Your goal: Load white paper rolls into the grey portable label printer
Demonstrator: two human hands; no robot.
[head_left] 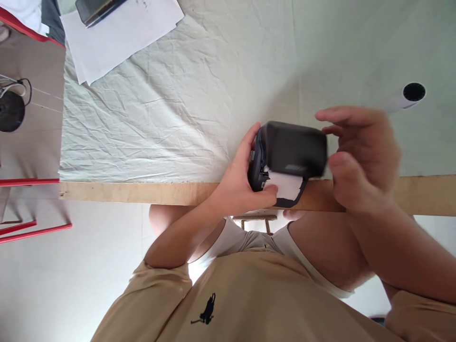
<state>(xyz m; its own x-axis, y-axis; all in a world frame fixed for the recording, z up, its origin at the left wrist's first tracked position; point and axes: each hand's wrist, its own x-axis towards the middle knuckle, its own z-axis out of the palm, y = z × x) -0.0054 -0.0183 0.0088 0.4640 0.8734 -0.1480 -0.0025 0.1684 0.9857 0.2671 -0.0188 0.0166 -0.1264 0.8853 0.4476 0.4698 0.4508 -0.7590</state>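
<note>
A dark, boxy device (pixel 285 161) sits at the front edge of a table (pixel 135 191), its near end reaching over the bare wooden border; whether it rests there or is held just above cannot be told. Its black cover (pixel 299 147), blurred, stands over the body, and a patch of white material (pixel 290 185) shows beneath it on the near side. The person's left hand (pixel 240 178) grasps the device from the left, fingers along its far-left side and thumb across the near part by the white material. The right hand (pixel 366 152), also blurred, is curved with thumb and fingers parted and grasps nothing visible; the thumb is at the cover's right edge, though contact cannot be confirmed.

Around them spreads a creased, pale green cloth (pixel 171 118). To the right, beyond the right hand, is a white cylindrical object (pixel 413 92) with a dark round face. At far left, white sheets (pixel 121 45) overlap beneath a dark, glossy rectangular object (pixel 98 9).

Below the table edge, the seated person wears a tan shirt (pixel 245 299) with a black emblem and pale shorts (pixel 228 237). Red bars (pixel 32 232) and a dark round object (pixel 10 111) beside cables appear at left, off the table.
</note>
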